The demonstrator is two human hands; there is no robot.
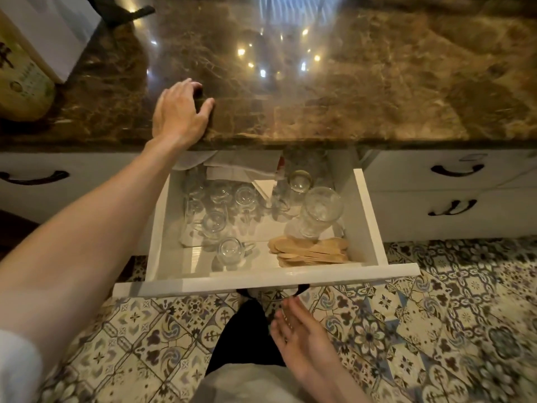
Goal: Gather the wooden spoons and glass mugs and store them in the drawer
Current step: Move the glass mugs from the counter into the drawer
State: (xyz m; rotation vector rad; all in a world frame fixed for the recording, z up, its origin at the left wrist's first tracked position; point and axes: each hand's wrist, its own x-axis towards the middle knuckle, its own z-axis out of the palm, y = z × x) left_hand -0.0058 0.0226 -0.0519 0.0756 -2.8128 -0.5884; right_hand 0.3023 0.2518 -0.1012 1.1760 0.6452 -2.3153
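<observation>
While my left hand (180, 110) rests open on the countertop (377, 82) and my right hand (302, 335) hangs open, empty, glass mugs (229, 251) and wooden spoons (311, 251) sit in the drawer (270, 282); mugs look fragile, slippery, best held by handles; spoons light, stiff.

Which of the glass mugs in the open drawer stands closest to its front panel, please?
The small mug left of the wooden spoons; every other mug sits farther back in the drawer.

A single wide-angle head view looks steeply down from close above. The polished brown marble countertop (348, 82) fills the far half, the open white wooden drawer (261, 279) sits centre, and the patterned tile floor (436, 315) lies nearest.
</observation>
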